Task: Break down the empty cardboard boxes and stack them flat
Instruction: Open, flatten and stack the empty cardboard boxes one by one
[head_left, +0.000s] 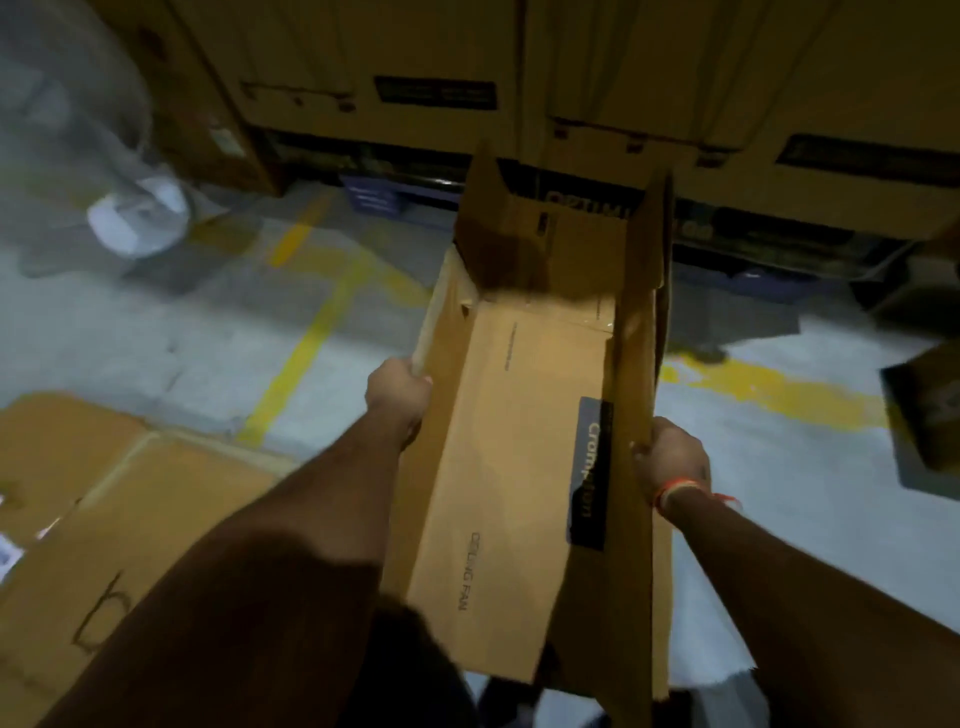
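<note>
A long brown ceiling-fan box (514, 441) is held out in front of me, lengthwise, its end flaps standing open at the far end. My left hand (397, 397) grips its left long edge. My right hand (670, 460), with an orange thread on the wrist, grips the right side panel, which stands upright. The broad printed panel between my hands faces up. Flattened cardboard (98, 499) lies on the floor at the lower left, partly under my left arm.
Tall stacked cartons (415, 67) line the far side on blue pallets (374, 200). A white bundle in clear plastic wrap (137, 213) sits at the upper left. Yellow lines (306, 348) cross the grey floor. Another dark box (930, 415) lies at the right edge.
</note>
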